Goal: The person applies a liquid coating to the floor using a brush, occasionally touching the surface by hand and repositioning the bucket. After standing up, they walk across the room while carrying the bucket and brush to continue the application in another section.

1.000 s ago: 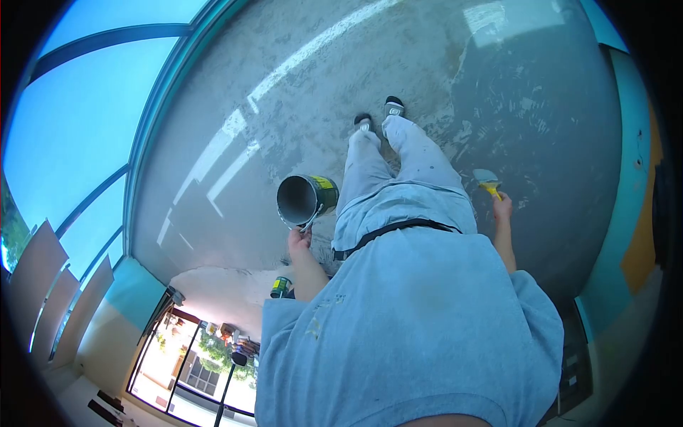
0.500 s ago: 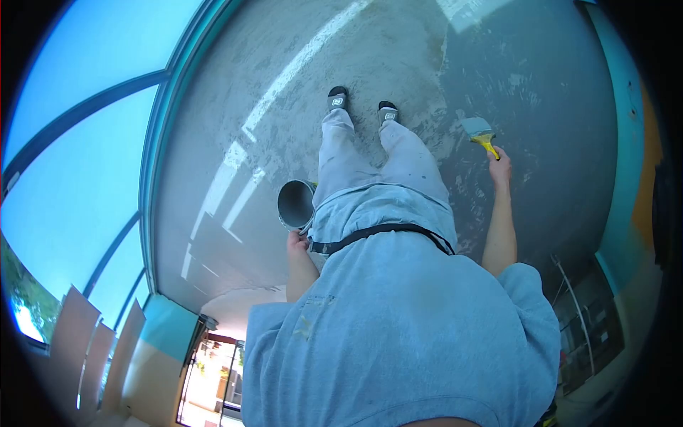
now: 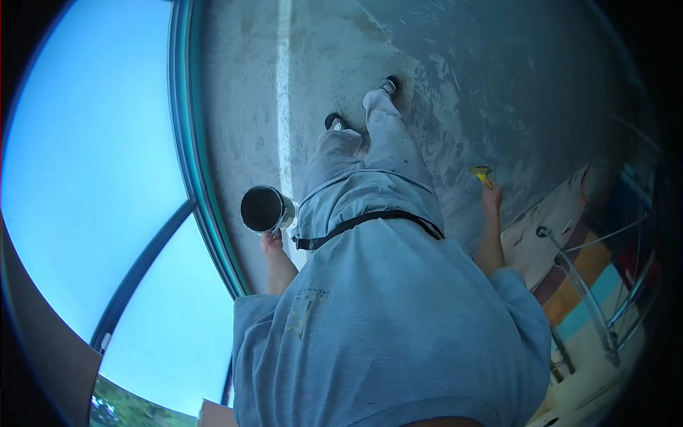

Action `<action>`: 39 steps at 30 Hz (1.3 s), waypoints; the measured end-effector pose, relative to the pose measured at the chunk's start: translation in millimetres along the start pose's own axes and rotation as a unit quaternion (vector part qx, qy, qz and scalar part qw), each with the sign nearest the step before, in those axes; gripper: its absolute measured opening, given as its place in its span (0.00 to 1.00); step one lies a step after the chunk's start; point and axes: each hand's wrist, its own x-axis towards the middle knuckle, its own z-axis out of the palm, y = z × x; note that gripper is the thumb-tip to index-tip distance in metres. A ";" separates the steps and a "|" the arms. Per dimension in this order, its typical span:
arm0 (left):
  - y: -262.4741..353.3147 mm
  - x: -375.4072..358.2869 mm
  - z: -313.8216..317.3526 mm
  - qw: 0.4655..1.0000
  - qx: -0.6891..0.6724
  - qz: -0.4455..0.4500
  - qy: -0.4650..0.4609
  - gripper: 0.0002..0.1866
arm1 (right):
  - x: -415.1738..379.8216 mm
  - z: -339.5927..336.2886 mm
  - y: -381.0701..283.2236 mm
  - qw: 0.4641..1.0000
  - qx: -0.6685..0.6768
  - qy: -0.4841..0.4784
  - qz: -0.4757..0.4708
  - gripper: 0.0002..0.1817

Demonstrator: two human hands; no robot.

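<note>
My left hand (image 3: 271, 241) is closed on the near rim of a bucket (image 3: 289, 212), beside my left hip. The bucket is tilted so that its dark opening faces the camera; its contents cannot be made out. My right hand (image 3: 491, 194) grips the yellow handle of a putty knife (image 3: 482, 173), held out to the right of my leg above the floor. The blade is foreshortened and looks greyish. The two hands are well apart, one on each side of my body.
Beneath my feet is a grey, streaked floor (image 3: 235, 121) with a bright stripe of light (image 3: 283, 92). Tall windows in a teal frame (image 3: 192, 142) line the left side. At the lower right stands a metal frame with tubes and castors (image 3: 583, 288), near a colour-striped wall (image 3: 567, 312).
My body and view have turned, and my feet have stepped. The windows now fill more of the left side, and the metal frame has come into view at right. Both hands keep their hold.
</note>
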 end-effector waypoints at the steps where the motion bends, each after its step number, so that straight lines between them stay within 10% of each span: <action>1: 31.3 3.7 14.3 0.999 -0.033 -0.027 0.031 0.11 | -21.2 12.6 22.4 1.000 -0.014 0.007 0.011 0.20; 5: 139.8 17.5 56.2 0.995 -0.083 -0.037 0.034 0.11 | -113.6 58.3 75.3 0.967 0.091 -0.067 0.230 0.21; 13: 241.2 41.1 106.8 0.965 -0.069 -0.107 -0.228 0.12 | -224.2 101.9 94.1 0.945 0.091 -0.157 0.273 0.20; 16: 235.9 23.4 136.0 0.982 -0.056 -0.044 -0.176 0.11 | -227.8 118.7 87.8 0.956 0.100 -0.116 0.251 0.20; 24: 209.9 45.4 131.2 0.949 -0.020 -0.235 -0.208 0.14 | -226.5 103.1 58.5 0.973 0.168 -0.011 0.156 0.21; 33: 179.6 53.9 89.1 0.986 0.104 -0.132 0.011 0.13 | -341.3 154.8 133.3 0.948 0.203 0.001 0.244 0.22; 39: 196.3 -8.1 86.8 0.991 0.052 -0.079 -0.096 0.12 | -477.2 229.0 169.5 0.926 0.186 -0.058 0.325 0.20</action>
